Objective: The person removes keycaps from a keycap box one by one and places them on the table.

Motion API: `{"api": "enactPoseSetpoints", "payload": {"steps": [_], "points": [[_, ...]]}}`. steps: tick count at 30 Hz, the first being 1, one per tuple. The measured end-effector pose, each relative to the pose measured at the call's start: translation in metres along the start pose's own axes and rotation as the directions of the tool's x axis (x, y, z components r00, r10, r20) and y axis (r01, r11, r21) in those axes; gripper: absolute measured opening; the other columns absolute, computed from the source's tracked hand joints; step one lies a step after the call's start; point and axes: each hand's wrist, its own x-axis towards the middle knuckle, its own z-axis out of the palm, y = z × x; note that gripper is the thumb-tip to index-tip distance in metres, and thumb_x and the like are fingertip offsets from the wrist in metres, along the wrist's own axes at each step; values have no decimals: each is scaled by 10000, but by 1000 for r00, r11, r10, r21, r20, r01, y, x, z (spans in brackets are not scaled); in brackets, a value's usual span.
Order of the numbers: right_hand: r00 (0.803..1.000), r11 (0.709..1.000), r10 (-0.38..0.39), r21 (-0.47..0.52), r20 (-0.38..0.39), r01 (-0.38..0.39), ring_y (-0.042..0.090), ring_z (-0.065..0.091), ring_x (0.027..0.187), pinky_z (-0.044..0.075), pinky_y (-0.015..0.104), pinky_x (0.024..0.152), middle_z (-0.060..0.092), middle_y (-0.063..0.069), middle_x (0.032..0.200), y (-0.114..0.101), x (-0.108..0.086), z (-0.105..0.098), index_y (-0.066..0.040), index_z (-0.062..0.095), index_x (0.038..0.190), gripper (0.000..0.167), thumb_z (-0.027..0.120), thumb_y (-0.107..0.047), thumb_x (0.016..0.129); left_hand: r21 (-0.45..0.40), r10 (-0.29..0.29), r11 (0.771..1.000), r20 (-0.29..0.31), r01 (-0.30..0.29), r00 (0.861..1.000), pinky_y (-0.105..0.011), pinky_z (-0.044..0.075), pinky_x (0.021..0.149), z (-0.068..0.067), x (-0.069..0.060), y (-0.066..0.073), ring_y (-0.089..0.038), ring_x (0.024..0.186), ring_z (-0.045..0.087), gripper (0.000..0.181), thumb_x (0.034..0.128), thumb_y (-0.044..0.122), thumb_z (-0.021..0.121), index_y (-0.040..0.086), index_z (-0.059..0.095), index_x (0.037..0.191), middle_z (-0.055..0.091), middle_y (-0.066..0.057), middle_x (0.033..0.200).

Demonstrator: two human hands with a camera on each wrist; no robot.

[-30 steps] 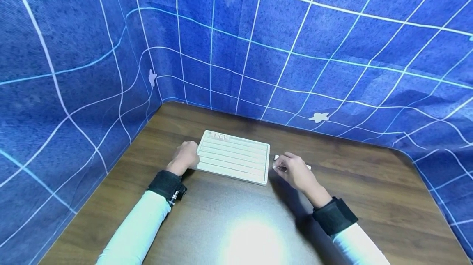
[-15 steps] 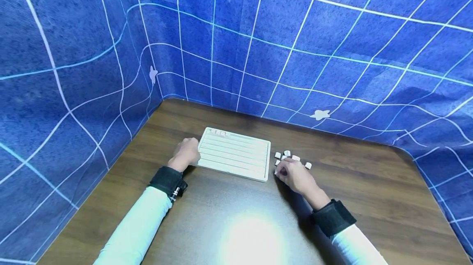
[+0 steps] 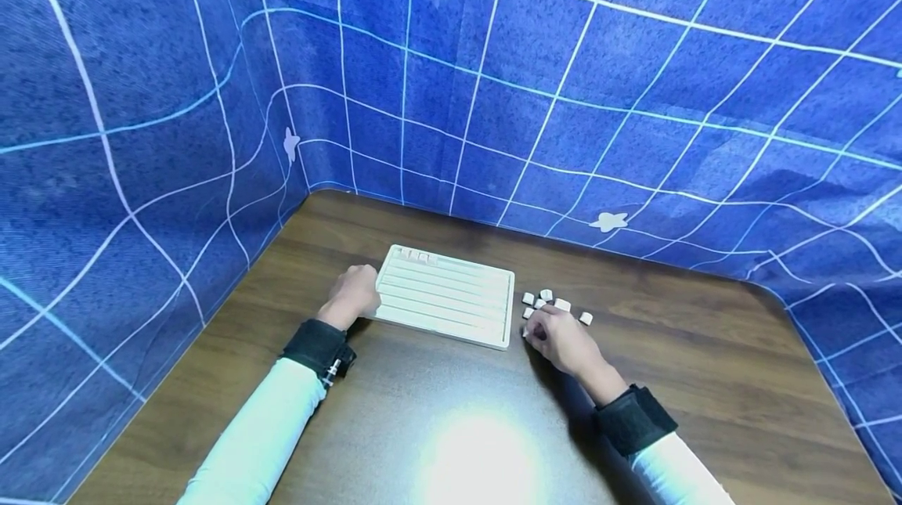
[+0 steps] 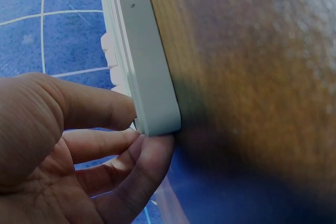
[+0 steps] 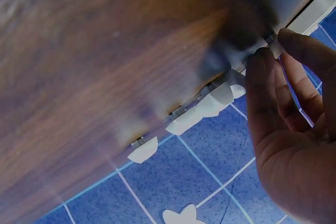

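A pale ridged tray (image 3: 444, 297) lies on the table, with several small white keycaps (image 3: 414, 255) in its far row at the left. My left hand (image 3: 355, 291) pinches the tray's near left corner, thumb on one side and fingertips on the other, as the left wrist view shows. Right of the tray, my right hand (image 3: 567, 340) is low over the tabletop. Between its thumb and index finger it pinches a single keycap (image 5: 274, 47), mostly hidden by the fingertips. Several loose keycaps (image 3: 528, 298) lie just beyond those fingers, partly covered by the hand.
The brown wooden table (image 3: 690, 317) meets a blue curtain (image 3: 451, 82) with white grid lines at its back and left. One loose keycap (image 3: 586, 319) lies apart at the right of the group. A bright glare spot marks the table's front.
My right hand has drawn slightly toward me, uncovering several loose keycaps it was hiding. The left hand stays at the tray's corner, and the tray has not visibly moved.
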Motion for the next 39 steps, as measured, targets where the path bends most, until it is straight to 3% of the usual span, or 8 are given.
{"api": "enactPoseSetpoints", "payload": {"steps": [4, 14, 24, 39], "points": [[998, 996, 51, -68, 23, -49, 63, 546, 672, 435, 216, 549, 576, -60, 784, -3, 1, -3, -167, 621, 756, 219, 834, -123, 730, -5, -8, 1000, 5, 8, 1000, -403, 501, 688, 0, -1, 0, -271, 805, 574, 155, 839, 13, 564, -22, 644, 968, 636, -170, 982], [998, 996, 0, -89, -59, -5, 141, 626, 690, 501, 315, 554, 641, 5, 832, -3, 22, -8, -119, 654, 808, 241, 849, -241, 735, -3, -20, 1000, 4, 20, 1000, -411, 503, 688, -1, 0, -1, -277, 812, 577, 140, 838, 10, 561, -16, 644, 948, 635, -171, 986], [998, 999, -36, -38, -52, 34, 210, 668, 779, 555, 382, 674, 650, 77, 896, -22, 68, 3, -60, 689, 952, 231, 799, -196, 801, 5, -15, 1000, 6, 15, 1000, -409, 505, 703, -1, 0, -3, -271, 824, 579, 142, 843, 12, 551, -9, 643, 950, 638, -165, 992], [998, 1000, -28, -4, -56, 28, 217, 670, 785, 555, 372, 688, 645, 82, 880, -50, 126, 34, -56, 676, 929, 193, 781, -174, 817, -2, -11, 1000, 2, 11, 1000, -405, 507, 695, 0, 0, -1, -270, 818, 580, 117, 835, 16, 557, 0, 640, 917, 632, -154, 970]]}}
